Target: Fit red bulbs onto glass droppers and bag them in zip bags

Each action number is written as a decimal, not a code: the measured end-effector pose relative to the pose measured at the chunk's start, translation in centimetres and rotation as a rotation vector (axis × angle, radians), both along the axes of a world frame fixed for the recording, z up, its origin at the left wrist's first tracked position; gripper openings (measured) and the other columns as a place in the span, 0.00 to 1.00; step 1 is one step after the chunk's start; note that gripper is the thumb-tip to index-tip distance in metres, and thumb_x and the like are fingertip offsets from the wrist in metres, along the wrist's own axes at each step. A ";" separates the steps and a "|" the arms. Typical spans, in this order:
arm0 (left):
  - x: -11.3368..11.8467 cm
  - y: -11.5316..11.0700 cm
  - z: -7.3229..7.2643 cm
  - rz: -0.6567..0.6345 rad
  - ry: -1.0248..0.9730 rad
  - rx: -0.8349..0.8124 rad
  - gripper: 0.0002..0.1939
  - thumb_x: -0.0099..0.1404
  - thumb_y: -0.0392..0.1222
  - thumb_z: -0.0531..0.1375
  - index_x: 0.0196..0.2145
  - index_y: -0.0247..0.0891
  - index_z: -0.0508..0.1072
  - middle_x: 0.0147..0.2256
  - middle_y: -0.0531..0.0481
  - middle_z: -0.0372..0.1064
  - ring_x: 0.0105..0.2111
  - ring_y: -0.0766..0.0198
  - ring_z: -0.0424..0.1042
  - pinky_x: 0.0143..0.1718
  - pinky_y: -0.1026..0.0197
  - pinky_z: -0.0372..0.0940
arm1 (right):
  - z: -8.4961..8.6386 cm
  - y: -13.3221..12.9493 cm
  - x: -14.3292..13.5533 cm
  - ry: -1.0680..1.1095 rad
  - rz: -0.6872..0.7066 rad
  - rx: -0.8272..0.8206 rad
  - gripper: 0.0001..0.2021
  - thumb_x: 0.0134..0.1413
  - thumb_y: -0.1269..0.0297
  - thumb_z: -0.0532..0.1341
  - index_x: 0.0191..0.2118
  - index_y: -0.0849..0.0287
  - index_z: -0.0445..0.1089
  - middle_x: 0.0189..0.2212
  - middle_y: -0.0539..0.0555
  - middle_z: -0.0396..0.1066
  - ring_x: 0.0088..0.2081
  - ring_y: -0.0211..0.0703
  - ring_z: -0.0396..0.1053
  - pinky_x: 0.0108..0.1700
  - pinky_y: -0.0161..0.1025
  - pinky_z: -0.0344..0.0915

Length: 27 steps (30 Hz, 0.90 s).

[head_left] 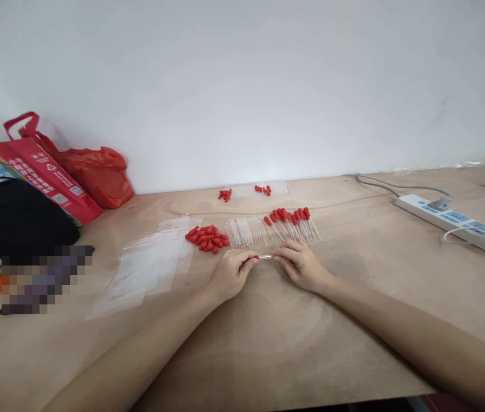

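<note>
My left hand (232, 273) pinches a red rubber bulb (256, 257), mostly hidden by the fingers. My right hand (303, 266) is closed on the other end of a clear dropper tube (265, 257), which meets the bulb between both hands. Just beyond the left hand lies a heap of red rubber bulbs (208, 238). Beside it is a row of bare clear tubes (246, 231). Farther right, droppers with red bulbs on their ends (292, 222) lie side by side, past the right hand.
Clear zip bags (152, 266) lie overlapped at left. Smaller red bulbs (225, 195) and a clear bag (244, 191) are near the wall. A white power strip (457, 223) with cables stands right. A red plastic bag (96, 171) and a black bag (23, 220) sit left.
</note>
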<state>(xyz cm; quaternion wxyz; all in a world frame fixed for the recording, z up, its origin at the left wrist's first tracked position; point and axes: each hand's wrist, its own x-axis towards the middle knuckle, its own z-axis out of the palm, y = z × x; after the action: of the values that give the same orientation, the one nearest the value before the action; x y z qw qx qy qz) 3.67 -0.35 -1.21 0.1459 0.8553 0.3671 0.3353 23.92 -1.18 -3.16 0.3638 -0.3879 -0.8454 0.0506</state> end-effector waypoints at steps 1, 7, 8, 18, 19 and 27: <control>0.0 0.0 0.0 0.004 -0.008 -0.003 0.08 0.62 0.39 0.52 0.32 0.38 0.70 0.29 0.51 0.71 0.30 0.64 0.69 0.34 0.62 0.61 | 0.0 0.0 0.0 -0.013 0.000 0.004 0.11 0.56 0.67 0.50 0.41 0.58 0.67 0.31 0.54 0.68 0.32 0.38 0.64 0.35 0.38 0.56; -0.1 -0.2 0.0 0.010 0.044 -0.002 0.06 0.60 0.37 0.53 0.30 0.38 0.71 0.25 0.53 0.70 0.27 0.65 0.68 0.33 0.62 0.60 | 0.1 0.1 0.4 -0.078 0.034 0.031 0.11 0.55 0.67 0.51 0.40 0.56 0.69 0.32 0.53 0.69 0.31 0.37 0.63 0.36 0.39 0.51; -0.1 -0.3 0.0 -0.001 0.055 0.010 0.07 0.61 0.38 0.53 0.30 0.38 0.71 0.24 0.53 0.70 0.26 0.66 0.67 0.33 0.62 0.60 | 0.1 0.2 0.4 -0.093 0.039 0.024 0.11 0.56 0.67 0.51 0.40 0.56 0.69 0.31 0.53 0.69 0.31 0.37 0.63 0.36 0.39 0.50; -0.1 -0.3 -0.8 -0.096 0.067 0.181 0.09 0.63 0.40 0.51 0.29 0.37 0.69 0.25 0.53 0.70 0.24 0.68 0.66 0.43 0.57 0.58 | 0.8 -0.4 -0.1 -0.254 0.023 0.108 0.11 0.55 0.67 0.50 0.33 0.59 0.69 0.25 0.51 0.66 0.25 0.34 0.58 0.32 0.39 0.43; -0.1 -0.3 -0.9 -0.102 0.069 0.188 0.09 0.63 0.40 0.51 0.29 0.37 0.69 0.25 0.53 0.70 0.24 0.68 0.66 0.44 0.57 0.58 | 0.8 -0.5 -0.2 -0.254 0.020 0.103 0.11 0.55 0.67 0.49 0.32 0.59 0.69 0.25 0.51 0.66 0.25 0.34 0.57 0.32 0.38 0.43; -0.1 -0.3 -1.0 -0.176 0.088 0.192 0.09 0.63 0.40 0.51 0.29 0.36 0.69 0.26 0.50 0.69 0.28 0.65 0.67 0.40 0.58 0.61 | 0.8 -0.7 -0.7 -0.248 0.071 0.044 0.13 0.57 0.66 0.48 0.30 0.60 0.67 0.25 0.51 0.66 0.25 0.35 0.58 0.32 0.37 0.44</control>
<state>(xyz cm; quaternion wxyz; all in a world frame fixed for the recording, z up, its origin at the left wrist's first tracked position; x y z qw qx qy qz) 3.56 -0.66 -2.18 0.0760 0.9082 0.2628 0.3168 23.18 -1.87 -2.40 0.2629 -0.3526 -0.8981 -0.0036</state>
